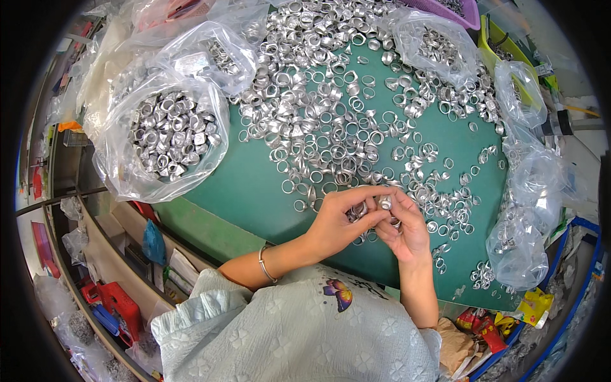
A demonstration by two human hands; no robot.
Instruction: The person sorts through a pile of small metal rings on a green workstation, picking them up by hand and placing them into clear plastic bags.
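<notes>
Both my hands meet over the near edge of a big spread of silver metal rings (344,127) on a green tabletop (223,184). My left hand (344,216), a bangle on its wrist, curls around several rings that show between thumb and fingers. Pinched in the fingertips of my right hand (404,223) is one silver ring (384,202); more metal shows under those fingers. The hands touch at the fingertips, and part of what they hold is hidden. Loose rings lie just beyond and to the right of them.
A clear plastic bag (105,162) full of chunky rings stands at the left. More bags of rings (439,51) sit at the far right, near a yellow-green basket (509,48) and a purple basket (468,13). An open drawer (124,254) lies lower left.
</notes>
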